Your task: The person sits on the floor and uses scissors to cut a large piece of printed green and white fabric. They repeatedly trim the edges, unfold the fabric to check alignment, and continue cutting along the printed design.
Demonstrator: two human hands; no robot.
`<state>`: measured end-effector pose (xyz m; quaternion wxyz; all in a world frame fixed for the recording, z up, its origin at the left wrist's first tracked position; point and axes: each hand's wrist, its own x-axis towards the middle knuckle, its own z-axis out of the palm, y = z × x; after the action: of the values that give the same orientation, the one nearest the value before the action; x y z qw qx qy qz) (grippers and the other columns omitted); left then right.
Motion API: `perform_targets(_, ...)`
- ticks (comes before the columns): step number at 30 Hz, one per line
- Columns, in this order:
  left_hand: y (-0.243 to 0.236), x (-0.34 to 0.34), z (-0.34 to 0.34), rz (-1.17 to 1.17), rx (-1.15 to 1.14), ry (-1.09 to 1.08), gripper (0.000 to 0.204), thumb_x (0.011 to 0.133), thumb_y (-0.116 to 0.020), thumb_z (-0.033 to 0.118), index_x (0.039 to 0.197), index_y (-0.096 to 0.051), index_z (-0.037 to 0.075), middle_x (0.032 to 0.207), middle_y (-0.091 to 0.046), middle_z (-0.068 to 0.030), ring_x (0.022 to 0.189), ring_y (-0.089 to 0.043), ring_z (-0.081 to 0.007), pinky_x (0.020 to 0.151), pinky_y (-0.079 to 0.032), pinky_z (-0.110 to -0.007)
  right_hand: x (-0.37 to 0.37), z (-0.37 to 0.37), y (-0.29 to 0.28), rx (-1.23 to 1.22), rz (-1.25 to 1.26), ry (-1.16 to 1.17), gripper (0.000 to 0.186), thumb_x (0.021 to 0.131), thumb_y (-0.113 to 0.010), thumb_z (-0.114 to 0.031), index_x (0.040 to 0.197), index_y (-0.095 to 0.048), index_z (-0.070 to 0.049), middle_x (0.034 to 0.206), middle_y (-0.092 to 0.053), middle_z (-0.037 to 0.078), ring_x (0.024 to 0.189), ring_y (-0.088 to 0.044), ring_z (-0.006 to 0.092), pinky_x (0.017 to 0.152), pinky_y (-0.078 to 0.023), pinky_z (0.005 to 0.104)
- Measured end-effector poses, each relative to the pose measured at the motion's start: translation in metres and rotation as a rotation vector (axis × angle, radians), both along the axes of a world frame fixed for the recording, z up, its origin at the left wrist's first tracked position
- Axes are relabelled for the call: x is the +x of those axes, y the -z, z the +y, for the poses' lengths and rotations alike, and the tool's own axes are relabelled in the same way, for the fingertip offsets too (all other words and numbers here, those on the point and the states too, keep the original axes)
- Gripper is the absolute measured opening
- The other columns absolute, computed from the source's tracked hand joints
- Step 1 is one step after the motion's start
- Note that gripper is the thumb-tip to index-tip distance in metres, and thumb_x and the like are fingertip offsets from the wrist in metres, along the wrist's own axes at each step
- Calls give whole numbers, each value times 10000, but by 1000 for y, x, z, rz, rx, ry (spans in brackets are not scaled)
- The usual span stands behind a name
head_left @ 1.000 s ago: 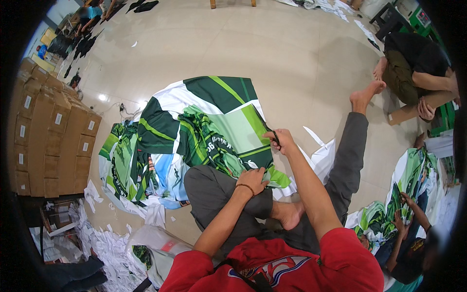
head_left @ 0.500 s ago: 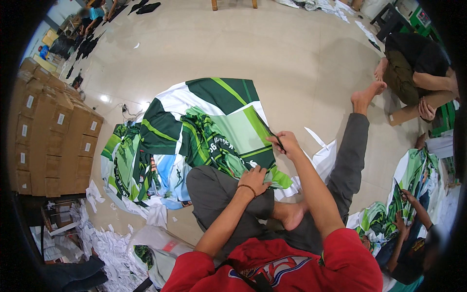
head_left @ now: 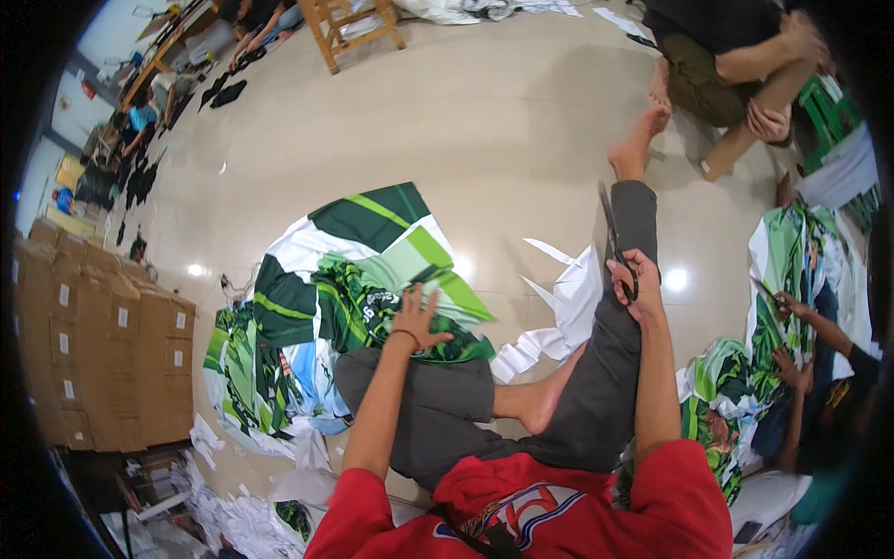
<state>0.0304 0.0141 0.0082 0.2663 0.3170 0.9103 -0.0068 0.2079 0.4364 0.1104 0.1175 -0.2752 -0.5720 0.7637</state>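
I sit on the floor with a green, white and black printed fabric (head_left: 363, 270) spread over my left knee and the floor. My left hand (head_left: 418, 320) rests on the fabric's near edge with the fingers spread, holding nothing. Over my outstretched right leg, my right hand (head_left: 636, 284) grips a pair of dark scissors (head_left: 613, 238), blades pointing away from me. White paper offcuts (head_left: 559, 307) lie between the fabric and my right leg.
Stacked cardboard boxes (head_left: 93, 354) stand at the left, with paper scraps (head_left: 242, 512) below them. A person (head_left: 819, 373) at the right handles similar green fabric. Another person (head_left: 736, 56) sits at the far right. A wooden stool (head_left: 358, 23) stands at the top.
My right hand has swung the scissors away from the fabric to the right, over my leg. My left hand has opened and now lies flat on the fabric.
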Motion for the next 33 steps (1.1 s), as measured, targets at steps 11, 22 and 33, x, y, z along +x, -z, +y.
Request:
perform_targets(11, -1, -3, 182, 298, 420, 6, 1017, 766, -720, 611, 1513, -298, 65, 1556, -238, -281, 1425, -253, -467, 1129, -274, -591, -18, -11, 29, -70, 1, 106, 361, 805, -810, -105, 978, -498, -54, 684, -578, 15, 436, -471, 64, 341, -288, 225)
perform_targets(22, 34, 141, 208, 211, 420, 683, 657, 859, -639, 350, 1449, -458, 125, 1583, -284, -151, 1493, -159, -381, 1172, -178, -613, -25, -14, 30, 59, -58, 65, 406, 730, -879, -150, 907, -538, -18, 620, -563, 9, 459, -484, 87, 396, -352, 259)
perform_targets(33, 30, 148, 57, -158, 678, 71, 352, 695, -615, -20, 1022, -720, 58, 1060, -643, -157, 997, -615, -364, 894, -507, -419, -34, -44, 51, 445, -238, -87, 723, 829, -727, 40, 1467, -482, -196, 543, -481, 32, 418, -434, 134, 374, -374, 337)
